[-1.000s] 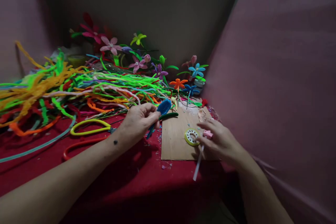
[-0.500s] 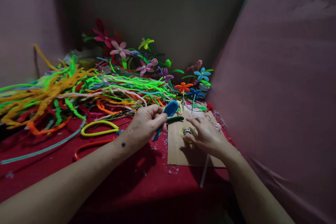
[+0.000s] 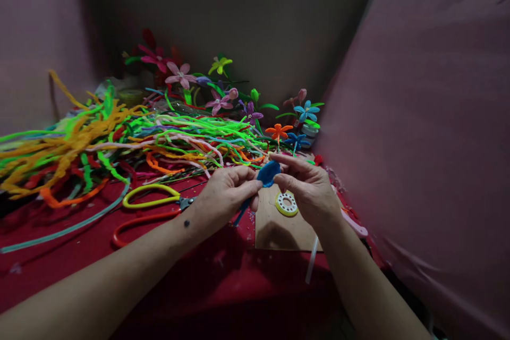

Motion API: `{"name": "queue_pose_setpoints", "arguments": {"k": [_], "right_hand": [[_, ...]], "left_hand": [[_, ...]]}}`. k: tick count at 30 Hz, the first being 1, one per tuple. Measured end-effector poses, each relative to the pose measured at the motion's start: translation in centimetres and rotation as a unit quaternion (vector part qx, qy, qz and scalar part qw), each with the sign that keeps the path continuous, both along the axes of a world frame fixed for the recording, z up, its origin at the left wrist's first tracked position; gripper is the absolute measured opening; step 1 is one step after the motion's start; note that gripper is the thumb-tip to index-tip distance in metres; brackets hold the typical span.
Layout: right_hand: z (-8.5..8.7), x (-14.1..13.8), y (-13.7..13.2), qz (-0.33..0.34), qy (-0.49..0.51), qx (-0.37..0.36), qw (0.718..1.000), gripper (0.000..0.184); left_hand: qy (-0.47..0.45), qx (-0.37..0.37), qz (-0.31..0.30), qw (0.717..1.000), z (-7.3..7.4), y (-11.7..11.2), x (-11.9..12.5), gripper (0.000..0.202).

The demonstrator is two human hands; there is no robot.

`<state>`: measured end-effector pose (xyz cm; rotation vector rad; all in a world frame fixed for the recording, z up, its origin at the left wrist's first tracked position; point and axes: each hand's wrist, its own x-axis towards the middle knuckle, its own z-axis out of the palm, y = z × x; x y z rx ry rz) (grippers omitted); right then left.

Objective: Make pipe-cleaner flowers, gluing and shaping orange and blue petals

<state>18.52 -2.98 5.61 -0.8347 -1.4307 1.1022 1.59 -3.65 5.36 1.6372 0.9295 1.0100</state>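
A blue pipe-cleaner petal (image 3: 268,173) is pinched between both of my hands above a red cloth. My left hand (image 3: 225,193) grips its lower part, where a thin blue stem hangs down. My right hand (image 3: 308,187) closes thumb and fingers on the petal's upper right side. Under the right hand, a yellow-rimmed tape roll (image 3: 286,204) lies on a brown cardboard sheet (image 3: 274,231). A white stick (image 3: 311,267) pokes out below the right wrist over the cardboard's front edge.
A big heap of bright pipe cleaners (image 3: 119,138) covers the cloth's left and middle. Finished pipe-cleaner flowers (image 3: 223,98) stand along the back wall. Yellow-and-red handled scissors (image 3: 147,204) lie left of my left hand. A pink wall (image 3: 418,117) closes the right side.
My right hand rose off the tape roll on the cardboard and closed on the blue petal that my left hand kept holding. The pink thing it held earlier now lies beside the cardboard.
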Motion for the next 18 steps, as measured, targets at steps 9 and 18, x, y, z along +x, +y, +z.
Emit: {"name": "queue_pose_setpoints", "arguments": {"k": [9,18], "right_hand": [[-0.1,-0.2,-0.3,-0.077,-0.061,0.036,0.995,0.01],[-1.2,-0.1,-0.5,-0.107,-0.117,0.153,0.975,0.035]], "left_hand": [[0.013,0.011,0.006,1.0,-0.5,0.1,0.3,0.02],[0.164,0.262,0.121,0.943,-1.7,-0.1,0.2,0.017]]}}
